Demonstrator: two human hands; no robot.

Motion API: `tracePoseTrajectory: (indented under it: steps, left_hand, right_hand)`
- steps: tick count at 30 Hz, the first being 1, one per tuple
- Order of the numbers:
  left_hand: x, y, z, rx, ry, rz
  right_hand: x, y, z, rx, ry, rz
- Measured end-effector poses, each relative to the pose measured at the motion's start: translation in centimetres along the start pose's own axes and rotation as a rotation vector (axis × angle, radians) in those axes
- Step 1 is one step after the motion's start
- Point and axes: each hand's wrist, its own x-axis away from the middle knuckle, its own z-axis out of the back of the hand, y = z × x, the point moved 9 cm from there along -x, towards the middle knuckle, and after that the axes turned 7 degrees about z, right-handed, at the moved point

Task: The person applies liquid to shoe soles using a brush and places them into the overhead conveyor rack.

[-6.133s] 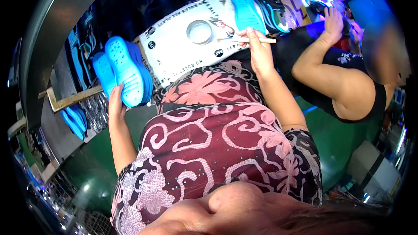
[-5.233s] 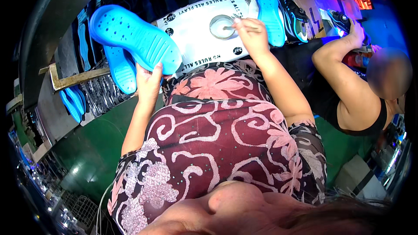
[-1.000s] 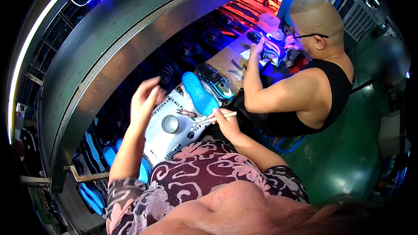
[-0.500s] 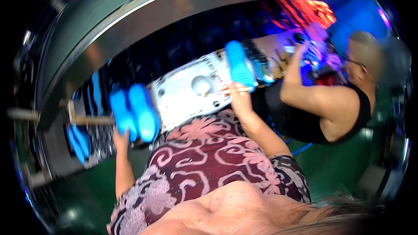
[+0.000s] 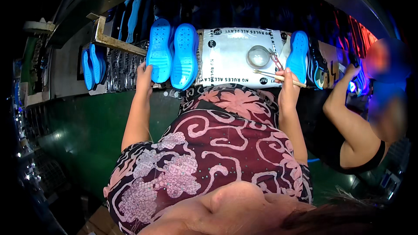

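Observation:
My left hand (image 5: 144, 78) is closed on the heel edge of a bright blue shoe sole (image 5: 159, 52), its thumb over the edge. A second blue sole (image 5: 184, 56) lies right beside it. Between the fingers of my right hand (image 5: 287, 88) is a thin brush (image 5: 291, 81) with a pale handle, its tip pointing left over a white printed sheet (image 5: 228, 58). A small round bowl (image 5: 258, 56) rests on that sheet, near the brush tip. Just beyond my right hand lies another blue sole (image 5: 298, 54), its heel end partly behind the hand.
A pale bar frame (image 5: 115, 42) juts in at the left. More blue soles (image 5: 93, 66) lie past it. A dark shoe (image 5: 317, 67) sits right of the single sole. At the right a co-worker's arm (image 5: 342, 109) reaches toward the bench. Dark shoe parts line the back.
The whole view has turned and steadied, so the bench now runs level. My left hand stays at the sole's heel, and the brush stays in my right hand.

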Motion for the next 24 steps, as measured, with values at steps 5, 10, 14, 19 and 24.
tracePoseTrajectory:
  steps: [5,10,14,19,24]
  left_hand:
    - [4.3,3.0,-5.9,0.695,-0.513,0.292]
    - [8.9,9.5,-9.6,0.511,-0.299,-0.17]
    - [11.7,10.9,-14.5,0.285,-0.39,-0.336]
    - [13.7,13.7,-18.0,0.139,-0.446,-0.43]
    - [15.9,16.8,-18.8,0.181,-0.476,-0.53]
  right_hand:
    - [0.2,-1.1,-0.4,0.013,-0.038,0.025]
    - [0.0,-2.1,-0.3,-0.051,-0.066,0.054]
    - [0.5,-5.0,-2.2,-0.015,-0.162,0.192]
    - [2.0,-10.8,-4.8,0.251,-0.314,0.73]
    - [2.5,-10.7,-4.9,0.349,-0.297,0.809]
